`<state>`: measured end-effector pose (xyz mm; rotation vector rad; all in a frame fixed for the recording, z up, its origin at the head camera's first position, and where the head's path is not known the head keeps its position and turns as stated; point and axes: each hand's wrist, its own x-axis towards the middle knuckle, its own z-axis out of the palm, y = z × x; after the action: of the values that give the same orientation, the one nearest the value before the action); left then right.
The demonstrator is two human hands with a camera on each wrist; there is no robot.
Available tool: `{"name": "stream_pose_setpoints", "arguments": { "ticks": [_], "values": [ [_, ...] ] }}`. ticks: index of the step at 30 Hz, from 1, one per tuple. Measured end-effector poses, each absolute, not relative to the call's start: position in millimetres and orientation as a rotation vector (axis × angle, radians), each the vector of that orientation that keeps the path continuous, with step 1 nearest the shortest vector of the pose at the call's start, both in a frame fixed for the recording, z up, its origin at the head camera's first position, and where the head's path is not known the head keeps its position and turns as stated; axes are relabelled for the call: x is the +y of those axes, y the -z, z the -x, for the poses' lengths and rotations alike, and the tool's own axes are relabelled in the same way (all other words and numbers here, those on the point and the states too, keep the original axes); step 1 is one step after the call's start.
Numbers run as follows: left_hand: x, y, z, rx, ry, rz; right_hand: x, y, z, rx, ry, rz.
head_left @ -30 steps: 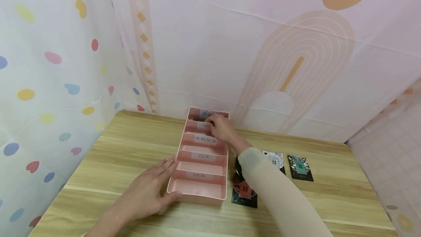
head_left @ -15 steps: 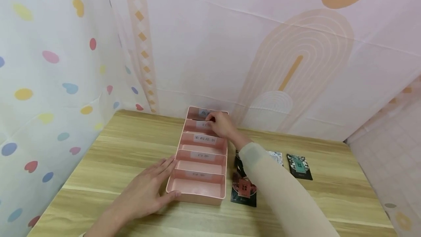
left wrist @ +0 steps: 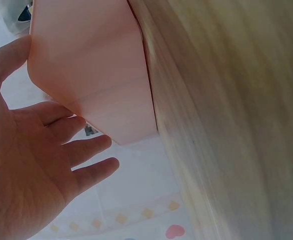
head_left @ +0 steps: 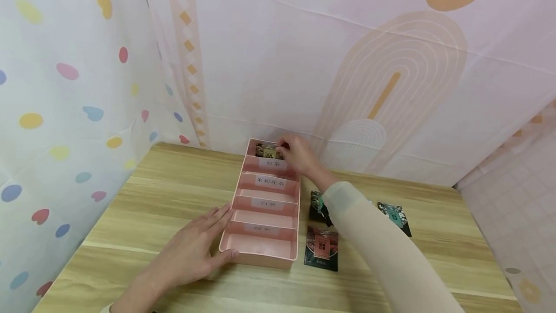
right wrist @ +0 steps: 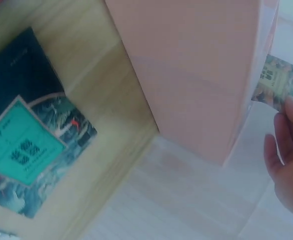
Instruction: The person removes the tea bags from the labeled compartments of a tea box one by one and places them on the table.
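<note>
A long pink divided box (head_left: 259, 259) with labelled compartments stands on the table. At its far compartment, my right hand (head_left: 297, 156) pinches the corner of a tea sachet (head_left: 270, 152) with a dark patterned print and yellowish label. In the right wrist view, the same sachet (right wrist: 277, 82) sticks out above the box rim, held by the fingertips of the right hand (right wrist: 291, 150). My left hand (head_left: 193, 250) rests against the box's left side, thumb at the near corner. The left wrist view shows the left hand (left wrist: 41, 155) with fingers spread along the box wall (left wrist: 91, 60).
Right of the box lie a red-labelled sachet (head_left: 321, 249), a green-labelled sachet (head_left: 317, 206) partly under my right sleeve, and another green-labelled sachet (head_left: 395, 217). Behind the wooden table (head_left: 182, 173) hangs a patterned curtain (head_left: 260, 62).
My right hand has moved slightly up and back, and the sachet it pinches now shows in front of the far compartment's label. The left hand stays on the box.
</note>
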<state>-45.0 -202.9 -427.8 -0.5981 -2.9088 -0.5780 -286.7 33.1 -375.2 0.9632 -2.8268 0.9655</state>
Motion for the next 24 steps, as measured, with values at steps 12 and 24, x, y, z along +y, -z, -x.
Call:
{"name": "stream_pose_setpoints", "arguments": {
  "ticks": [12, 24],
  "values": [
    [-203.0, 427.6, 46.1, -2.897, 0.581, 0.613, 44.9, 355.3, 285.2, -2.725, -1.029, -0.961],
    [-203.1, 429.5, 46.9, -2.905, 0.580, 0.613, 62.7, 347.3, 283.7, -2.656, -1.121, -0.967]
  ]
}}
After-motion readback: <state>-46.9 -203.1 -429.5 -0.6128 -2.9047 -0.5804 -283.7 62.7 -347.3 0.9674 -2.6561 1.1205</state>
